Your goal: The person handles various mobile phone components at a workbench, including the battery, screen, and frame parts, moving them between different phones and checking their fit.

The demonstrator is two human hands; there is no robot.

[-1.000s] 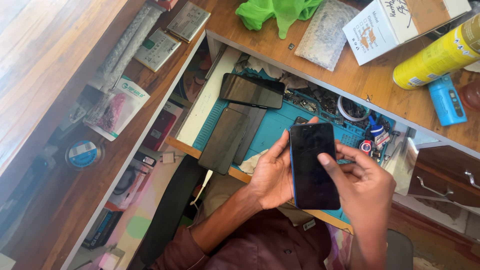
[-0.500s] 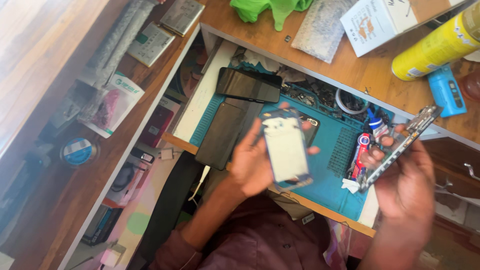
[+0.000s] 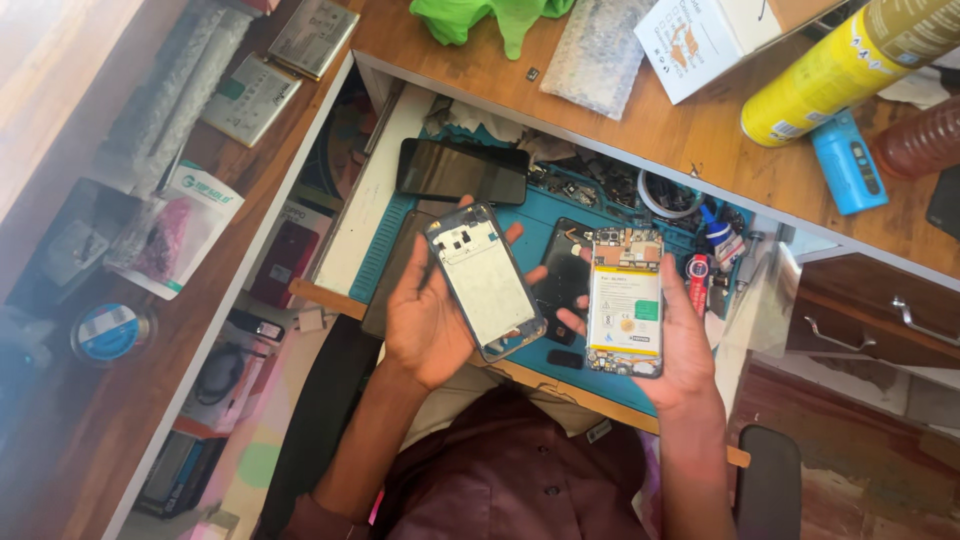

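Two halves of one opened phone are held apart above the pulled-out wooden drawer [image 3: 370, 215], whose teal rubber work mat [image 3: 560, 210] sits just beneath, so any loose part would land on it rather than on the floor. On the mat lie a black glass phone [image 3: 462, 171] and, at its far edge, a litter of small parts. The left hand [image 3: 428, 318] cups the dark-rimmed screen frame with its pale metal inner plate [image 3: 487, 282] turned upward, fingers wrapped round both long edges, tilted so the inside faces the eye. The right hand [image 3: 683, 350] grips the phone body showing its white battery and circuit boards [image 3: 626, 303], thumb along one side, likewise face-up for a look. On the wooden bench [image 3: 640, 120] behind stand a yellow spray can [image 3: 830, 72] and a small blue plastic box [image 3: 847, 163], within easy reach.
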